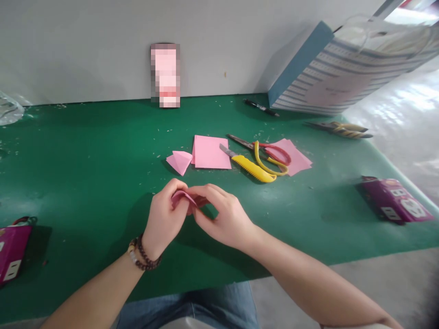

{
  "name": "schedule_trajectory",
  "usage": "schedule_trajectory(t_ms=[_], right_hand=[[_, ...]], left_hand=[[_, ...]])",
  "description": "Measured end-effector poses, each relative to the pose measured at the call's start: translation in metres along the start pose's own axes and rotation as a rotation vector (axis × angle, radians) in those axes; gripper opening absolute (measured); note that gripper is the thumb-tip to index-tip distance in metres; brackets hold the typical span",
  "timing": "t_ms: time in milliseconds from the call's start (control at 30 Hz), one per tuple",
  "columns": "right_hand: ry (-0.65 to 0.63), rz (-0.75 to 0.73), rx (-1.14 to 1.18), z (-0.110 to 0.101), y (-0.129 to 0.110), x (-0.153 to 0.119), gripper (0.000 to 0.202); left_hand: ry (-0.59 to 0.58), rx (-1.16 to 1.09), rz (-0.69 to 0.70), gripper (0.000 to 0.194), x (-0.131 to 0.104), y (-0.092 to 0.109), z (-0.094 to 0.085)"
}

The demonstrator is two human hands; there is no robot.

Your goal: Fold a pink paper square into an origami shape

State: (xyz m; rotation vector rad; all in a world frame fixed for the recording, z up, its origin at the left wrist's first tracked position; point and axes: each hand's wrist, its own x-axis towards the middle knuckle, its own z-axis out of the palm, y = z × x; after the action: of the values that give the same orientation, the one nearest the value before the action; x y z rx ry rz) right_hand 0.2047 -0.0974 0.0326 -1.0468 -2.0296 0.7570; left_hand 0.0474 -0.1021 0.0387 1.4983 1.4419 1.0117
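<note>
My left hand (168, 217), with a beaded bracelet at its wrist, grips a small folded pink paper (183, 196) above the green table. My right hand (222, 214) pinches the same paper from the right, fingertips close to those of my left hand. Just beyond them lies a folded pink piece (180, 162). Beside it are square pink sheets (211, 153), with the blade tip of a yellow-handled knife (254, 169) over their right edge. Scissors (270, 153) with red and yellow handles lie partly over more pink paper (295, 157).
A pen (261, 108) and pliers (343, 129) lie toward the back right, near a striped paper bag (325, 77). Purple boxes sit at the right (394, 198) and left (15, 251) of the green table (85, 160). A pixelated phone-like object (166, 75) leans on the wall.
</note>
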Motion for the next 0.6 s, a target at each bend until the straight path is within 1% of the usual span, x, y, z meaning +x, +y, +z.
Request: schedule_trajectory(t_ms=[67,133,200,300,367,467,600], right_hand=[[0.016,0.033,-0.001,0.000,0.000,0.000,0.032],[0.049,0.068,-0.025,-0.001,0.002,0.002,0.028],[0.083,0.094,-0.066,-0.004,0.004,0.003,0.022],[0.115,0.105,-0.116,-0.006,0.007,0.005,0.019],[0.103,0.081,-0.125,-0.006,0.008,0.005,0.018],[0.070,0.028,-0.153,-0.005,0.009,0.004,0.016],[0.102,0.031,-0.204,-0.005,0.011,0.004,0.016]], left_hand=[[0.005,-0.085,-0.043,0.014,0.001,-0.001,0.000],[0.009,-0.106,-0.067,0.015,0.002,-0.003,0.000],[0.002,-0.048,-0.075,0.018,0.002,-0.005,0.000],[-0.049,0.114,-0.074,0.026,0.002,-0.009,0.001],[-0.063,0.205,-0.046,0.030,0.002,-0.010,0.001],[-0.048,0.293,0.021,0.033,0.002,-0.010,0.001],[-0.005,0.371,0.116,0.032,0.002,-0.009,-0.001]])
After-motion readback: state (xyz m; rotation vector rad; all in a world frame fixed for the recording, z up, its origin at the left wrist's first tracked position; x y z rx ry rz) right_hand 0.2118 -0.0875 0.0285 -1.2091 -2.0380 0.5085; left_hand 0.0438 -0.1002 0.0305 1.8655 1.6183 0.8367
